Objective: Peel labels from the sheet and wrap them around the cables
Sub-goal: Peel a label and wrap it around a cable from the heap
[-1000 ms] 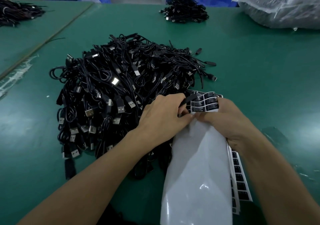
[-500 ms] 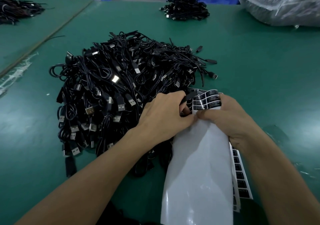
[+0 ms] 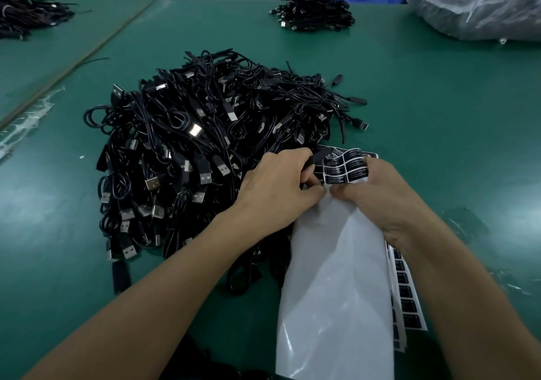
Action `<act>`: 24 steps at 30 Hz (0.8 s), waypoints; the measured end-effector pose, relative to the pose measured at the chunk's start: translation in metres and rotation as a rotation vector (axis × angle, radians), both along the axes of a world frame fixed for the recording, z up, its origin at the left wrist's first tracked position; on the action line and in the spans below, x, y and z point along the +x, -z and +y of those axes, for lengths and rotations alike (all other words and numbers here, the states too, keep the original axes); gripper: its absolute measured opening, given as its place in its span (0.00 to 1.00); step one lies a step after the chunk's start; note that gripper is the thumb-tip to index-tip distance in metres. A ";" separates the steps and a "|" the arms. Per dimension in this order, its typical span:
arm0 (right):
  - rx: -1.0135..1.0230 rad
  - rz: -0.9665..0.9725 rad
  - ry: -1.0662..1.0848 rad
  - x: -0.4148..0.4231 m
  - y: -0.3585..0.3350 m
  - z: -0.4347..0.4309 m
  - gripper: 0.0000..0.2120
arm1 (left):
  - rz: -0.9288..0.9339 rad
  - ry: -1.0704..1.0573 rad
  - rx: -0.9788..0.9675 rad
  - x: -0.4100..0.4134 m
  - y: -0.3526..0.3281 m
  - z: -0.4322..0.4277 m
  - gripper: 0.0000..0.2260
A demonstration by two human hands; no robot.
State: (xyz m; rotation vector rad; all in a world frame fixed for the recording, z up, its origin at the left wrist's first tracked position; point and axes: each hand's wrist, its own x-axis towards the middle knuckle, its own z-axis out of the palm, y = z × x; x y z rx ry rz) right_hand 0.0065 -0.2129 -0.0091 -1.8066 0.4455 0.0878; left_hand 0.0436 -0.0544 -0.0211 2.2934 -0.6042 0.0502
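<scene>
Two hands meet at one spot in the head view — the far end of the label sheet [image 3: 336,277], just beside the big pile of USB cables [image 3: 205,145] on the green tabletop [image 3: 439,116]. My right hand [image 3: 386,201] grips the sheet, fingers curled under it and thumb on top, so the last black labels [image 3: 347,168] bend over my fingers. My left hand [image 3: 281,186] is curled round a black cable end [image 3: 317,158], its thumb and fingertip pinching at the sheet's edge against my right thumb. Whether a label corner is lifted, I cannot tell.

To do this well, I judge the sheet should be bent sharply so a corner pops free, then peeled slowly, touching only that corner, with the cable close by.

The sheet's long axis runs from my body toward the pile — printed end away, bare white backing trailing toward me over a stack of further sheets [image 3: 408,300]. The cable end points away and rightward, at the labels.
</scene>
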 end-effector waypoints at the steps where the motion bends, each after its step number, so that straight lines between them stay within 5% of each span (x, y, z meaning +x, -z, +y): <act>1: -0.010 0.000 0.001 0.000 0.000 0.000 0.13 | 0.005 0.000 -0.004 0.000 -0.001 0.000 0.18; 24: 0.042 0.031 0.026 0.000 -0.004 -0.001 0.17 | -0.029 -0.017 -0.006 -0.001 0.000 -0.002 0.22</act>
